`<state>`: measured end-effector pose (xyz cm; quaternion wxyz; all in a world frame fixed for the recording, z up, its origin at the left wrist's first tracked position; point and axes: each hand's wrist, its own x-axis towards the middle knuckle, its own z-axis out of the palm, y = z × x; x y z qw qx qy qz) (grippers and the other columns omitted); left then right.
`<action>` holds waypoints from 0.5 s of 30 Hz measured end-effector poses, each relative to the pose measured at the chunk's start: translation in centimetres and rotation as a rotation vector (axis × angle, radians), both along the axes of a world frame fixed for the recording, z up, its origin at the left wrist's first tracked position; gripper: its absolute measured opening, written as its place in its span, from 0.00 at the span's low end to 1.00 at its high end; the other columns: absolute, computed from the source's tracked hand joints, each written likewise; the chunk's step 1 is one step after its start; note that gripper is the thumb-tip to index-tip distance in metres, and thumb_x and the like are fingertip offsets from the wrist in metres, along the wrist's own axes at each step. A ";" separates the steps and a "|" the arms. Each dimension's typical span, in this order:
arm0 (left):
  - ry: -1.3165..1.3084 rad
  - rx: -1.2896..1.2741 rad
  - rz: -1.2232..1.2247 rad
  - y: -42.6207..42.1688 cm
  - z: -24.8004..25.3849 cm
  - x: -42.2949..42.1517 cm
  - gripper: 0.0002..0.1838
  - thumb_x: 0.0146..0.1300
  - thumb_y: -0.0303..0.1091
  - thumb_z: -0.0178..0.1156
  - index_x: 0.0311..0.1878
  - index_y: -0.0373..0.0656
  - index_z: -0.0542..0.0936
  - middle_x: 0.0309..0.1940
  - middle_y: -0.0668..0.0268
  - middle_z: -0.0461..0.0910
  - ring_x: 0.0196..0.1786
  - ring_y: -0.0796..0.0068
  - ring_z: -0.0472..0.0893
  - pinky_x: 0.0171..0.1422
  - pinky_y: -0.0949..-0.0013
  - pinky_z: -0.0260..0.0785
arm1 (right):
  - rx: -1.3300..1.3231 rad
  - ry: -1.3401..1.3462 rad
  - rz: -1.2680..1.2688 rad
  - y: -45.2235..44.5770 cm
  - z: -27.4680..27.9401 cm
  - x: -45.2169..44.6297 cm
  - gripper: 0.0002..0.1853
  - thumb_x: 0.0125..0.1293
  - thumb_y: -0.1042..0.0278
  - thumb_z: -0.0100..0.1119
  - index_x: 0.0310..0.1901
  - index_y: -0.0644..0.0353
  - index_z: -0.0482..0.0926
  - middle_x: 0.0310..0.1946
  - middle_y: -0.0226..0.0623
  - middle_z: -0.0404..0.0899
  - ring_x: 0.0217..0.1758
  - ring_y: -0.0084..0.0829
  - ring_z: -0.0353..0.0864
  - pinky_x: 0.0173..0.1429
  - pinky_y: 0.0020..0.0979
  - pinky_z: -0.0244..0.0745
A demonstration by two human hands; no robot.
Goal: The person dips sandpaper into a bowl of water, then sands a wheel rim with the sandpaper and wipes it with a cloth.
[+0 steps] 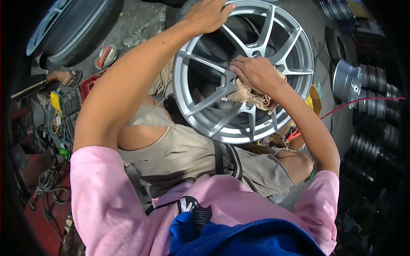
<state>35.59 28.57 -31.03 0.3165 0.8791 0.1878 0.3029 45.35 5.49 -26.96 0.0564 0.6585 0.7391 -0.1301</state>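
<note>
A silver multi-spoke wheel rim [205, 101] stands tilted in front of my knees. At its upper left edge lies my left hand [208, 16], fingers stretched and apart, resting on the rim with nothing in it. My right hand [256, 73] is at the hub, its fingers curled and pressed onto a crumpled beige cloth [252, 96]. The cloth spreads below that palm over the hub and the inner ends of the spokes. Dark shapes show through the gaps between the spokes.
Another wheel with a tyre [81, 30] is at the upper left, near a person's sandalled foot [67, 78]. A round tin [107, 55] stands nearby. Stacked rims [371, 102] line the right side. A red hose [341, 109] runs across there.
</note>
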 end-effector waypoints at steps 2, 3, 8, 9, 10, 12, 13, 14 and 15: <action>0.143 -0.058 0.046 0.0 0.6 -0.5 0.22 0.81 0.50 0.49 0.51 0.37 0.79 0.46 0.37 0.84 0.52 0.29 0.81 0.56 0.38 0.73 | -0.002 -0.021 0.001 0.1 0.4 -0.2 0.17 0.82 0.58 0.50 0.54 0.59 0.85 0.50 0.38 0.86 0.42 0.48 0.87 0.44 0.44 0.84; 0.148 -0.064 0.060 0.1 0.7 -0.9 0.22 0.81 0.50 0.49 0.51 0.37 0.79 0.46 0.37 0.84 0.52 0.29 0.81 0.56 0.38 0.73 | -0.015 -0.034 0.005 0.1 0.5 -0.4 0.17 0.82 0.58 0.51 0.54 0.59 0.85 0.49 0.39 0.86 0.43 0.48 0.87 0.45 0.45 0.84; 0.070 -0.049 0.022 0.0 -0.1 -0.6 0.21 0.81 0.49 0.50 0.49 0.37 0.79 0.44 0.36 0.84 0.50 0.29 0.82 0.55 0.37 0.73 | 0.077 0.118 -0.057 -1.7 1.3 -0.1 0.19 0.83 0.56 0.50 0.57 0.60 0.85 0.50 0.41 0.86 0.46 0.50 0.87 0.49 0.47 0.83; 0.055 -0.030 -0.004 0.1 0.2 -0.4 0.21 0.81 0.49 0.50 0.50 0.37 0.79 0.44 0.37 0.84 0.50 0.29 0.82 0.55 0.37 0.73 | 0.083 0.111 -0.064 -0.8 1.0 -0.1 0.19 0.83 0.56 0.50 0.57 0.60 0.85 0.50 0.41 0.86 0.46 0.50 0.87 0.49 0.47 0.83; 0.051 -0.027 -0.011 -0.1 0.3 -0.2 0.21 0.81 0.49 0.50 0.50 0.37 0.79 0.44 0.37 0.84 0.50 0.29 0.82 0.55 0.37 0.73 | 0.013 0.083 -0.088 0.1 0.3 -0.2 0.19 0.83 0.57 0.50 0.57 0.60 0.85 0.51 0.43 0.86 0.47 0.52 0.86 0.50 0.47 0.83; 0.075 -0.018 0.042 0.1 -0.1 -0.5 0.20 0.81 0.47 0.49 0.50 0.38 0.78 0.44 0.37 0.84 0.50 0.30 0.81 0.55 0.36 0.73 | -0.047 0.054 -0.119 0.8 -0.6 -0.5 0.18 0.82 0.58 0.50 0.55 0.62 0.84 0.49 0.46 0.86 0.47 0.55 0.85 0.50 0.48 0.81; 0.082 -0.025 0.053 0.3 -0.5 -0.6 0.20 0.81 0.47 0.49 0.50 0.38 0.78 0.44 0.37 0.84 0.50 0.30 0.81 0.55 0.36 0.73 | -0.055 0.061 -0.108 0.4 -0.7 -0.6 0.18 0.82 0.58 0.50 0.55 0.62 0.84 0.49 0.46 0.86 0.47 0.55 0.85 0.50 0.48 0.81; 0.045 -0.022 0.027 0.5 -1.0 -0.5 0.19 0.81 0.47 0.49 0.50 0.38 0.78 0.43 0.37 0.84 0.50 0.30 0.81 0.55 0.36 0.72 | 0.050 0.109 -0.095 -0.3 -0.3 -0.6 0.16 0.81 0.59 0.52 0.51 0.61 0.86 0.47 0.43 0.87 0.44 0.52 0.86 0.47 0.46 0.82; 0.003 -0.017 -0.004 0.6 -1.0 -0.4 0.18 0.81 0.46 0.49 0.51 0.38 0.77 0.43 0.37 0.84 0.50 0.30 0.81 0.55 0.36 0.72 | 0.156 0.152 -0.088 -0.9 0.7 -0.8 0.15 0.80 0.60 0.55 0.47 0.60 0.88 0.45 0.39 0.87 0.41 0.49 0.88 0.44 0.44 0.84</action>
